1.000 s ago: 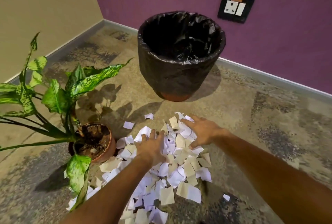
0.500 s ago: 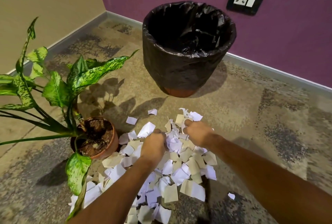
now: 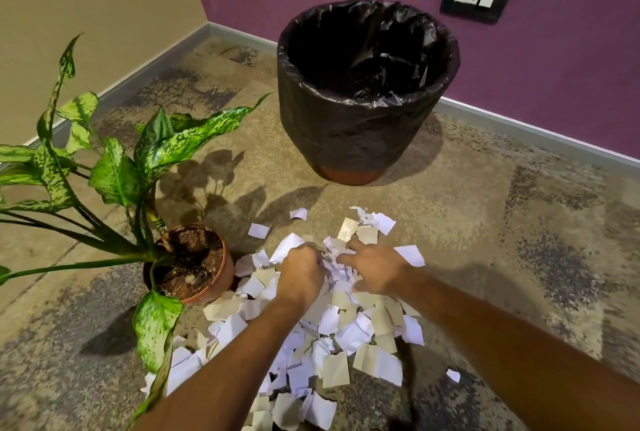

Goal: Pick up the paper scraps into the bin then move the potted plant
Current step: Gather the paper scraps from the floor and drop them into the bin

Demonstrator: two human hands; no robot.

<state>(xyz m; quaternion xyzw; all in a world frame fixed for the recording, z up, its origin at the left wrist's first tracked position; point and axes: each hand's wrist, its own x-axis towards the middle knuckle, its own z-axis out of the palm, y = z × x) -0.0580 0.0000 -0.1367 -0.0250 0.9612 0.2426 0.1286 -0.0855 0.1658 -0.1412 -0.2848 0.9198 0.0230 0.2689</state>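
Two hands are bunching torn white and beige paper scraps [image 3: 332, 323] at the pile's far end: the left hand [image 3: 300, 275] is clenching a wad, the right hand [image 3: 375, 269] is curling round crumpled pieces. Straight ahead on the floor, well apart, the black-lined round bin [image 3: 367, 140] is waiting, slightly nearer the right hand. Just left of the pile, the terracotta potted plant [image 3: 194, 268] is standing.
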